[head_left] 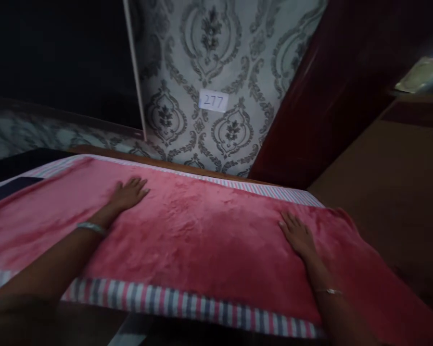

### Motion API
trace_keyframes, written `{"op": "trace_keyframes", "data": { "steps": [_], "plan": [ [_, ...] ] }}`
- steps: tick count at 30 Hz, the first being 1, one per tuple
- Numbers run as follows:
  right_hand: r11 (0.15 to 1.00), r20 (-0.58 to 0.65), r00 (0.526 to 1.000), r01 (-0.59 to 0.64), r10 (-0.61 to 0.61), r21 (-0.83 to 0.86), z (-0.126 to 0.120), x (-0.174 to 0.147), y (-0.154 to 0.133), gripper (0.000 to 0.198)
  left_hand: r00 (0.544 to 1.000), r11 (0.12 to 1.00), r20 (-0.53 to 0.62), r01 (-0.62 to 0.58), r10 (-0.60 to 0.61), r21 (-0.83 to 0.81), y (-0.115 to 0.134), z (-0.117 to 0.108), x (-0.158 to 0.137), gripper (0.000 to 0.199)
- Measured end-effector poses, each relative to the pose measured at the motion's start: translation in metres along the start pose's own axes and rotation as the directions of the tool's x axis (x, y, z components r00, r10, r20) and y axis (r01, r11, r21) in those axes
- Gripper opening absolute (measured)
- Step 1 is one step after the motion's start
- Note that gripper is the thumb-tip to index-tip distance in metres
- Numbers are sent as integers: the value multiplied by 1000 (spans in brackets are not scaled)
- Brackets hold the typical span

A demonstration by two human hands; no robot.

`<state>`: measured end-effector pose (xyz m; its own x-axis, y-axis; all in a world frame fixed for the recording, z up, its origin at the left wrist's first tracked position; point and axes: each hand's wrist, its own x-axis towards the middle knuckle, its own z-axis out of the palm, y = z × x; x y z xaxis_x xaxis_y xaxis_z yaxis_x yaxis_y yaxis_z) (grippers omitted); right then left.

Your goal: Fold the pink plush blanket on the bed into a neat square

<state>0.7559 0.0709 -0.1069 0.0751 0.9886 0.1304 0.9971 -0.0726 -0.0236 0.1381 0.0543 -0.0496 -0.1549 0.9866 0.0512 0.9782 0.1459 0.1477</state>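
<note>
A pink-red plush blanket (202,240) lies spread over a striped cloth (147,298), whose pink, white and grey stripes show along the near edge and the far edge. My left hand (128,193) rests on the blanket left of the middle, palm down with fingers stretched out. Farther right, my right hand (296,233) also lies on the plush, fingers extended and holding nothing. Past my right arm, the blanket hangs over the right end of the surface. Slight creases and brushed patches mark the pile between the hands.
A patterned wall (209,57) with a paper label (213,100) reading 277 stands behind. A dark screen-like panel (57,62) is at the upper left, a dark red post (310,96) at the right. A dark flat object (12,187) lies at the left edge.
</note>
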Motion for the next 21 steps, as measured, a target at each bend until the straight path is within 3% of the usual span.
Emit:
{"op": "trace_keyframes", "data": {
  "steps": [4, 7, 10, 12, 15, 18, 21],
  "plan": [
    [998, -97, 995, 40, -36, 43, 27, 8, 17, 71, 1000, 997, 9, 12, -11, -75, -3, 1, 1, 68],
    [988, -168, 980, 126, -111, 87, 44, 17, 29, 72, 999, 984, 31, -20, 26, -176, -14, -16, -8, 68],
    [973, -194, 965, 203, -179, 110, 54, 22, 39, 74, 999, 960, 15, -42, 48, -278, -33, -38, -37, 74],
    [965, -204, 957, 234, -207, 115, 58, 24, 45, 76, 998, 930, -66, -22, -2, -367, -51, -46, -65, 81],
    [958, -219, 949, 258, -226, 129, 63, 26, 53, 79, 956, 883, -204, 96, -211, -460, -87, -46, -109, 89],
    [951, -219, 945, 276, -242, 140, 69, 27, 58, 81, 916, 907, -234, 233, -326, -351, -122, -37, -141, 83],
    [955, -214, 949, 263, -231, 137, 71, 28, 59, 82, 933, 954, -207, 272, -293, -124, -138, -27, -157, 70]
  ]
}}
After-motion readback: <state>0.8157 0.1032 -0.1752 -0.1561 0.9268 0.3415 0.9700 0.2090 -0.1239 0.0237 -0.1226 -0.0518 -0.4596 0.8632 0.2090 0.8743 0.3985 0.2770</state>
